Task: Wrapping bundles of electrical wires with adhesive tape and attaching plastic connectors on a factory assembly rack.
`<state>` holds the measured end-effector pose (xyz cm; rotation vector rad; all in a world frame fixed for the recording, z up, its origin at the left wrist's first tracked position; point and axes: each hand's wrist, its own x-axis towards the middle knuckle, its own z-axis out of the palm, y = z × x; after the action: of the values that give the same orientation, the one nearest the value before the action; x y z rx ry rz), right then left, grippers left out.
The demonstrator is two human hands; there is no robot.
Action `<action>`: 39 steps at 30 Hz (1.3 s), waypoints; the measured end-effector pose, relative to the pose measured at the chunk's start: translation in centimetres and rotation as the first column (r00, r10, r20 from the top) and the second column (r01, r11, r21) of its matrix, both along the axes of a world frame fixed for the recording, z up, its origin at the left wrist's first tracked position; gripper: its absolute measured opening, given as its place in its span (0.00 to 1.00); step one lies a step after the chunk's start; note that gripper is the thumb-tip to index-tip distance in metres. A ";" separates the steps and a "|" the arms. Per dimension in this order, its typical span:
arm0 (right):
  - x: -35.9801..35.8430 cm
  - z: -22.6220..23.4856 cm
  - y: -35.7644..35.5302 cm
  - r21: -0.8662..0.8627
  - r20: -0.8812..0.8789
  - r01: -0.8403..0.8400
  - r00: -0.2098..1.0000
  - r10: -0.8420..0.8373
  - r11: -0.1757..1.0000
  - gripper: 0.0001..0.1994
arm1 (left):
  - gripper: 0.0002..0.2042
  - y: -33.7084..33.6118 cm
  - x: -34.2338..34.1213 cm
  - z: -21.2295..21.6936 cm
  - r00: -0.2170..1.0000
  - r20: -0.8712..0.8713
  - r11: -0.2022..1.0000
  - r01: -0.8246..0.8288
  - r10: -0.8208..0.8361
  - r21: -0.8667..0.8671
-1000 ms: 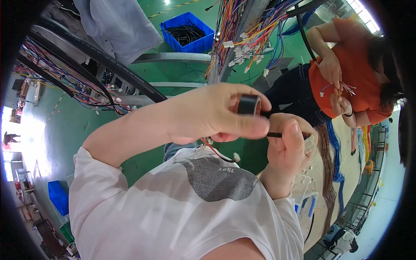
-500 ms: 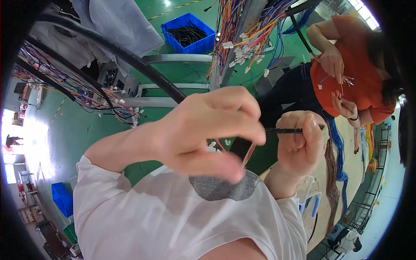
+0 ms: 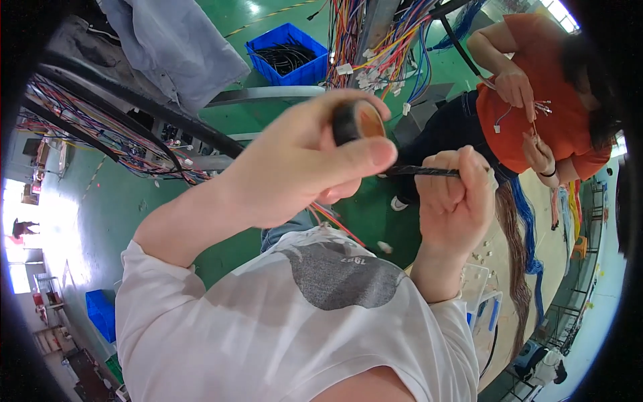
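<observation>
My left hand (image 3: 295, 157) grips a roll of black tape (image 3: 345, 123) between thumb and fingers, with the roll's brown core showing. Just to the right, my right hand (image 3: 450, 204) is closed around a thin cable bundle (image 3: 423, 171) wrapped in black tape. The bundle spans the gap between both hands, its left end passing behind my left thumb. Below my left hand some loose red and orange wires (image 3: 340, 223) hang down; whether they join the bundle is hidden.
A blue crate (image 3: 289, 75) of black pieces sits beyond my hands, beside a metal frame hung with coloured wires (image 3: 345, 40). Thick black cable (image 3: 167, 110) crosses at left. A co-worker in an orange top (image 3: 549, 74) handles wires at right, by a table (image 3: 536, 248) with wire hanks.
My left hand has moved up with the tape roll and turned, so the roll now faces upward. My right hand has risen slightly, still holding the bundle.
</observation>
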<state>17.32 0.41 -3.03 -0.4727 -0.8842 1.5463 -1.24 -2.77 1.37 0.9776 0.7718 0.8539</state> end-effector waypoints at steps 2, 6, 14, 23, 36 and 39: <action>0.3 -0.1 0.4 0.032 -0.118 -0.180 0.976 0.183 0.983 0.14 | 0.25 -1.4 0.0 0.6 0.976 0.109 0.972 -0.202 0.190 0.118; 0.5 0.7 0.5 -0.117 -0.097 -0.191 0.979 0.180 0.975 0.16 | 0.22 -0.4 -1.5 -0.2 0.859 -0.399 0.216 0.343 0.321 0.914; 0.0 1.2 -1.4 0.162 0.165 0.040 0.984 -0.067 0.986 0.09 | 0.27 -0.9 0.0 -1.8 0.741 -0.557 0.764 0.092 0.376 0.639; -0.7 1.1 -0.6 0.014 0.168 0.040 0.985 -0.042 0.999 0.19 | 0.22 0.3 -0.5 0.1 0.988 -0.082 0.991 -0.130 0.131 0.024; 1.9 0.7 1.0 0.039 -0.111 -0.212 0.970 0.215 0.976 0.18 | 0.19 -0.5 -1.4 -0.9 0.791 -0.470 0.042 0.494 0.392 0.868; 2.0 0.5 0.8 -0.024 -0.016 -0.066 0.998 0.066 0.997 0.18 | 0.15 0.1 -1.4 -0.7 0.868 -0.431 0.379 0.323 0.248 0.867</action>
<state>19.31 1.22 -2.57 -0.4527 -0.8778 1.6208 -2.66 -2.63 0.65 2.3536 0.6457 1.0090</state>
